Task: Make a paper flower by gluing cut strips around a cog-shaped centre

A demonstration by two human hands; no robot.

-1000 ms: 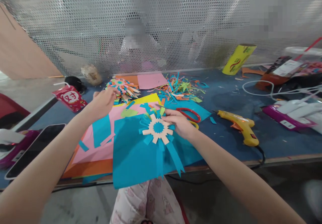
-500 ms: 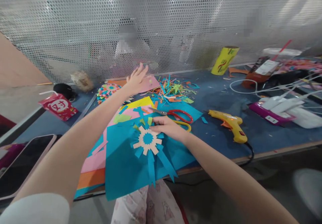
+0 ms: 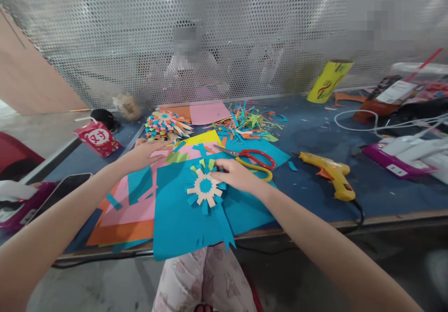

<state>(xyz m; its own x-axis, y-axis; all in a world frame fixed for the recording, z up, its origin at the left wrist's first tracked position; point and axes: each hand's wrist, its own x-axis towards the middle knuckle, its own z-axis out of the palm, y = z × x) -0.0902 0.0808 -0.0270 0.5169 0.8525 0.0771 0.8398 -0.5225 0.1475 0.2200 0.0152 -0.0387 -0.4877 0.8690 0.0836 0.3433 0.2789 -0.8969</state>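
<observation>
My left hand point(image 3: 149, 154) is over the left side of the paper sheets, fingers spread and pointing right, with nothing seen in it. With closed fingers, my right hand point(image 3: 233, 174) grips the upper right edge of a layered paper rosette point(image 3: 212, 189), pale on top with blue and green tabs. Blue ribbon-like tails hang from the rosette over a large blue sheet point(image 3: 175, 228). Red-and-yellow scissors point(image 3: 257, 159) lie just beyond my right hand. Multicoloured fringed rosettes point(image 3: 166, 124) are piled behind my left hand, beside a pink sheet point(image 3: 210, 112).
Shredded paper strips point(image 3: 245, 120) lie near the perforated metal panel point(image 3: 227, 36). To the right are a yellow glue gun point(image 3: 327, 169), a yellow tube point(image 3: 329, 82), a purple power strip point(image 3: 395, 162) and cables. A red drink pouch point(image 3: 100, 138) and a phone point(image 3: 63, 195) are at left.
My left hand has come back from the pink sheet at the rear, down and left to the near paper pile. My right hand still holds the rosette. The view has shifted slightly.
</observation>
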